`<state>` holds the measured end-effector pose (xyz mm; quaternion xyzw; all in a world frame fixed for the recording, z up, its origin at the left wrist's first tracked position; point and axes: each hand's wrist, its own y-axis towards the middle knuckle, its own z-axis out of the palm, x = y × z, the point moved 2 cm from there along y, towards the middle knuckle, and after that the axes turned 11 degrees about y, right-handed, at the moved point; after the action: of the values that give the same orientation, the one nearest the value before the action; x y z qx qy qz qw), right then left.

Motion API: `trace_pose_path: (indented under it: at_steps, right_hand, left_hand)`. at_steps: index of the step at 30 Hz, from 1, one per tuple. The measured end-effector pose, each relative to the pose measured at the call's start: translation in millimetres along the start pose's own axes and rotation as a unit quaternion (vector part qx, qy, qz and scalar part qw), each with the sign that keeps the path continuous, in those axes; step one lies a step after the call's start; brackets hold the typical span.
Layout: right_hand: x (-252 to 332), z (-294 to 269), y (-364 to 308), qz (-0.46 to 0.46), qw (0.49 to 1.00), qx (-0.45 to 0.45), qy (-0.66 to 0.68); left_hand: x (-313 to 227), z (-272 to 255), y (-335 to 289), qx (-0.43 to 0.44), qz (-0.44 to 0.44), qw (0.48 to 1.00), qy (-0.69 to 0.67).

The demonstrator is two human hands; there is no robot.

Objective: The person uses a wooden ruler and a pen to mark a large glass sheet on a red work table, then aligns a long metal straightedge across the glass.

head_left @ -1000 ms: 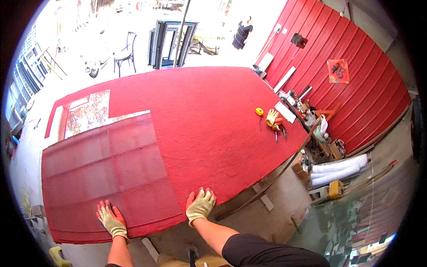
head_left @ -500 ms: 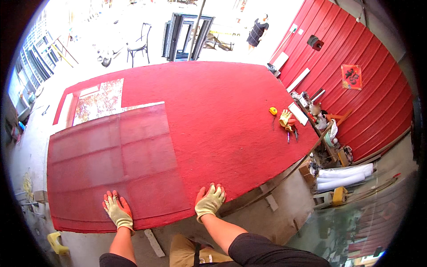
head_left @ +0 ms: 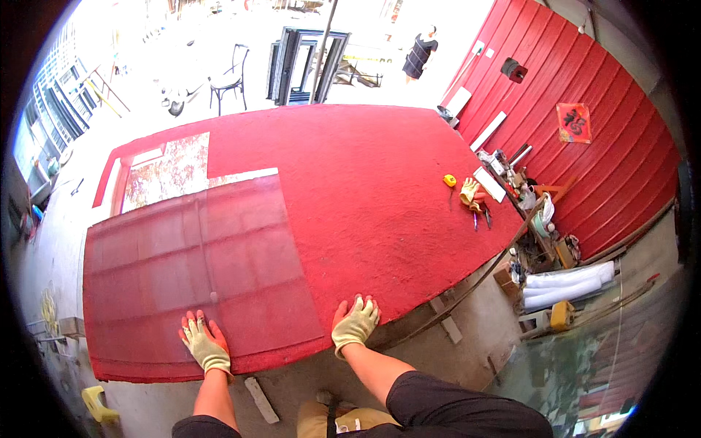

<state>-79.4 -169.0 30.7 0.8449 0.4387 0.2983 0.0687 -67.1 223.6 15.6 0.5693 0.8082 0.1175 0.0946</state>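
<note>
A broad table (head_left: 380, 182) covered in red cloth stands in front of me. Over its near left part lies a clear glass pane (head_left: 252, 252) with a dull, grid-like reflection in it. My left hand (head_left: 207, 343), in a cream and orange work glove, rests flat on the pane close to its near edge, fingers spread. To the right of the pane's near corner, my right hand (head_left: 355, 323) lies palm down at the table's near edge. It wears a matching glove, has its fingers stretched out, and holds nothing.
At the table's right end lie a yellow tape measure (head_left: 449, 179), spare gloves (head_left: 471, 194) and pen-like tools. Cluttered shelving (head_left: 544, 219) and white rolls (head_left: 569, 283) stand beyond that end. Dark frames (head_left: 307, 66), a chair (head_left: 230, 80) and a person (head_left: 420, 55) are farther off.
The view has shifted slightly, so the table and both hands appear a little to the right. Both hands stay flat, with no clear movement against the pane or cloth.
</note>
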Motion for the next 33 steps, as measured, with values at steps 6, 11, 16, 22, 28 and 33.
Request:
trace_pose_path:
  at_steps: [6,11,16,22,28,33]
  right_hand:
    - [-2,3,-1,0.002,1.0,0.01,-0.001]
    - [-1,3,-2,0.006,1.0,0.011,-0.018]
    - [1,0,-1,0.004,1.0,0.006,-0.018]
    - [1,0,2,0.031,0.998,0.043,-0.022]
    - [2,1,3,0.034,0.999,0.04,-0.013]
    - [4,-1,4,0.028,0.999,0.04,-0.015]
  left_hand:
    - [1,2,1,0.005,0.01,1.0,0.014]
    - [0,1,0,0.006,0.011,1.0,0.019]
    - [-2,-6,1,0.002,0.012,1.0,0.002]
    - [-4,-11,3,0.022,0.009,1.0,0.001]
    - [-5,-9,2,0.027,0.006,1.0,0.003]
    - [-5,-9,2,0.012,0.01,1.0,0.007]
